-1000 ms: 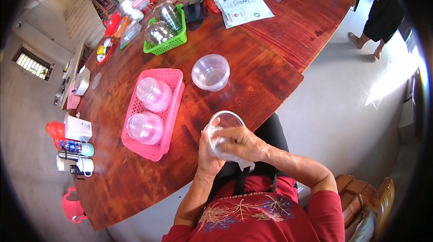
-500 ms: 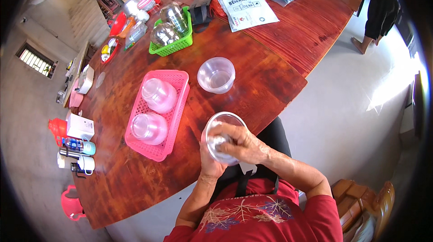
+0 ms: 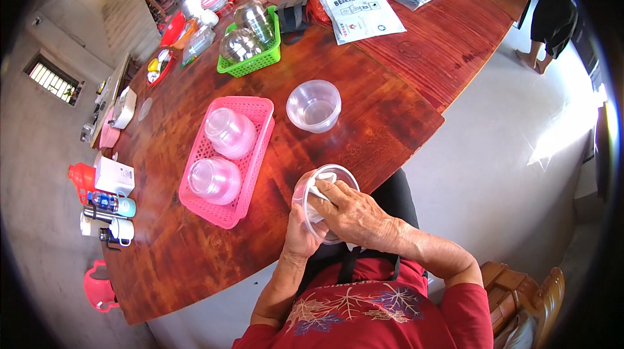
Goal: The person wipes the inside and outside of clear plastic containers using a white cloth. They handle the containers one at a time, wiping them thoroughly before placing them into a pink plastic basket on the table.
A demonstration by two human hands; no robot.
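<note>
Near the table's front edge I hold a clear plastic bowl (image 3: pixel 347 179), tilted with its mouth toward my right hand. My left hand (image 3: pixel 299 234) is closed round its outer left side. My right hand (image 3: pixel 357 216) reaches into the bowl, its fingers bent over a white cloth (image 3: pixel 318 189) against the inner wall. The fingers partly hide the cloth, so its full shape cannot be seen. Another clear plastic bowl (image 3: pixel 314 106) stands upright on the table beyond. To the left, a pink basket (image 3: pixel 225 220) bears two upside-down stacks of clear bowls (image 3: pixel 214 180).
A green basket (image 3: pixel 251 66) with shiny rounded containers stands farther back, beside a white package (image 3: pixel 364 12). Bottles and mugs (image 3: pixel 121 232) line the table's left edge. A wooden chair (image 3: pixel 520 303) is at my right. Another person (image 3: pixel 552 21) stands at the far right.
My right hand has shifted inside the bowl, with the cloth now showing more at the upper left of its inside. The bowl has moved slightly down and right.
</note>
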